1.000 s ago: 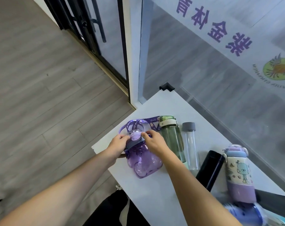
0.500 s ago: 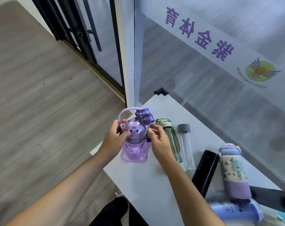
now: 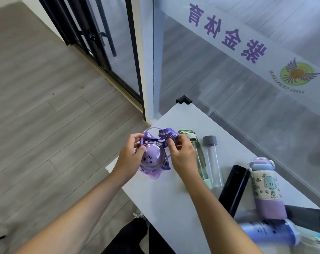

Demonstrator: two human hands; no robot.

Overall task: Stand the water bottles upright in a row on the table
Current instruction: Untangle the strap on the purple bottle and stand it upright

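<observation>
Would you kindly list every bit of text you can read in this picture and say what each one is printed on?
"nice da…" on the purple strap of the purple bottle; the rest is folded under.
Four large purple Chinese characters, seen mirrored, on the white band across the glass wall.
Small lettering around the winged round logo: mirrored and too blurred to read.
Cartoon bottle: pictures only, no legible text.
Blue bottle: print blurred.
</observation>
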